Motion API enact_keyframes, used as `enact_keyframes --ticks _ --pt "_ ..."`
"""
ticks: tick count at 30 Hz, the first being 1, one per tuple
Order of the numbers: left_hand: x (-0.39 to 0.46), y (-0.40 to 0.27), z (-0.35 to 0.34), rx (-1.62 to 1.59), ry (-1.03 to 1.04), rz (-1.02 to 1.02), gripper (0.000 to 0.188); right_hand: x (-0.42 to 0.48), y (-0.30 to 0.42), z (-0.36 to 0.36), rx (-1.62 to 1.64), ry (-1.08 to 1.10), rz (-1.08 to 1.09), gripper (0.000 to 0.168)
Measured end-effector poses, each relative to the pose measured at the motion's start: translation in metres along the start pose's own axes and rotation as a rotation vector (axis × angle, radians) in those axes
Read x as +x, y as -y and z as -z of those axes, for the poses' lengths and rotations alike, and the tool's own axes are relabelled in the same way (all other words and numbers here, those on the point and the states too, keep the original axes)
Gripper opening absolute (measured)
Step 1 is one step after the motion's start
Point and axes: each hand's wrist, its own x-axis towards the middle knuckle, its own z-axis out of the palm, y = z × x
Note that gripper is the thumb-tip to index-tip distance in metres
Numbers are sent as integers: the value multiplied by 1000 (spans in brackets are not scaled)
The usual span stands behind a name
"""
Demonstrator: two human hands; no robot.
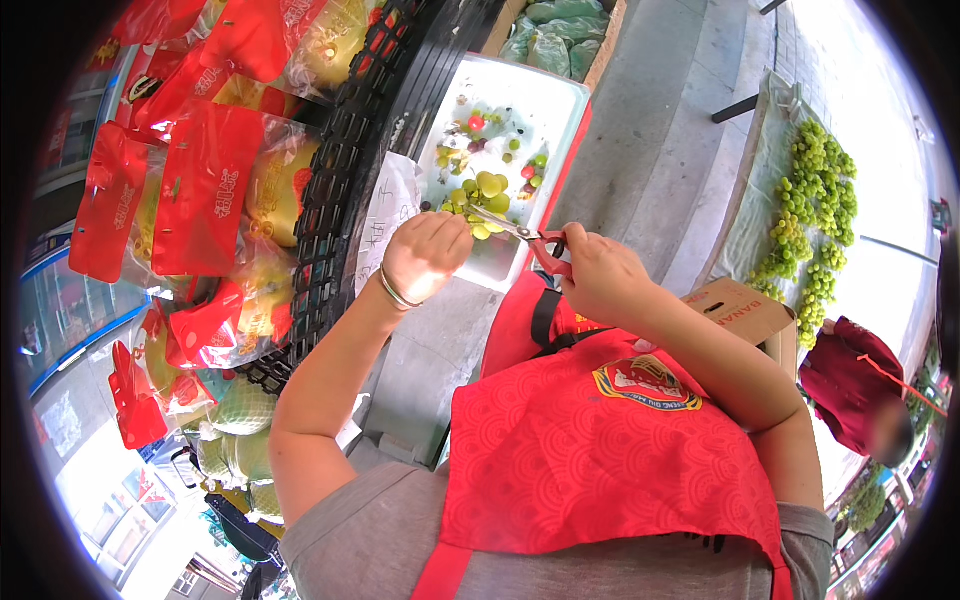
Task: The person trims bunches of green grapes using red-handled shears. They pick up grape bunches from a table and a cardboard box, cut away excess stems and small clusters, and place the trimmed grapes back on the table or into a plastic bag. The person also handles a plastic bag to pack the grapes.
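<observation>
My left hand (pixel 427 255), with a bangle at the wrist, is closed at a small bunch of green grapes (pixel 491 187); its fingertips and the stem are mostly hidden. In my right hand (pixel 607 274) are red-handled fruit shears (pixel 553 259). Their blades point left and lie among the grapes, close to my left fingers. Whether the blades touch a stem cannot be made out. Below the bunch is a white plastic bin (pixel 561 94), its bottom scattered with loose green, red and dark grapes and scraps.
Red-topped bags of yellow pomelos (pixel 281 191) fill the left, beside a black plastic crate (pixel 330 180). A handwritten paper sign (pixel 390 199) stands by the bin. Green bunches (pixel 817 187) lie on a table at right, near a cardboard box (pixel 739 307) and another person (pixel 847 375).
</observation>
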Motion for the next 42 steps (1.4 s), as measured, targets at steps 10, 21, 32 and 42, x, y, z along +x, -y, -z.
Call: enact_keyframes --ticks 10,21,32,42 --pt "5 2 1 -10 40 -37 14 7 2 2 -24 60 -43 22" --pt "1 5 -10 -11 59 -43 14 17 5 4 -86 166 -58 19" --pt "-12 7 -7 -29 48 7 18 14 6 7 -45 97 -86 22" --pt "-3 11 33 19 55 -178 16 3 12 17 -73 184 26 32"
